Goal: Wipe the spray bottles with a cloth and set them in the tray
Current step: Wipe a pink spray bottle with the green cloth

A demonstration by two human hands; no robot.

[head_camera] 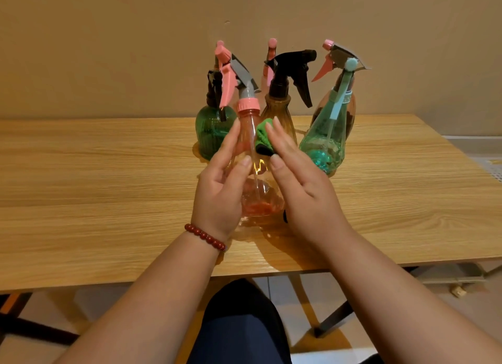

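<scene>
Hands flank the pink-capped bottle (251, 146), which stands slightly tilted near the front middle of the tabletop (108, 173). Its base is down at the wood, but I cannot tell whether it rests there or is lifted a touch. The left hand (220, 184) comes up from below with the palm turned inward. Its fingers run up behind the bottle's left side, tips near the shoulder, and the thumb crosses the front, so the grip clamps the clear body between thumb and fingers. A string of red beads (205, 237) circles that wrist.

The right hand (301, 184) mirrors it, palm facing left, fingers straight and together. They press a folded green cloth (264, 133) flat against the bottle's upper right side, just below the neck. Its thumb lies along the front, tip touching the cloth's dark lower edge. This grip is not curled: flat fingers pin the cloth against the plastic. Both forearms reach in over the near edge of the tabletop, elbows wide.

Behind the held bottle, close together, stand a green bottle (210, 133) with a black sprayer, an amber bottle (279, 114) with a black sprayer, a teal bottle (326, 143) and, behind that, a brown bottle (350, 111).
</scene>
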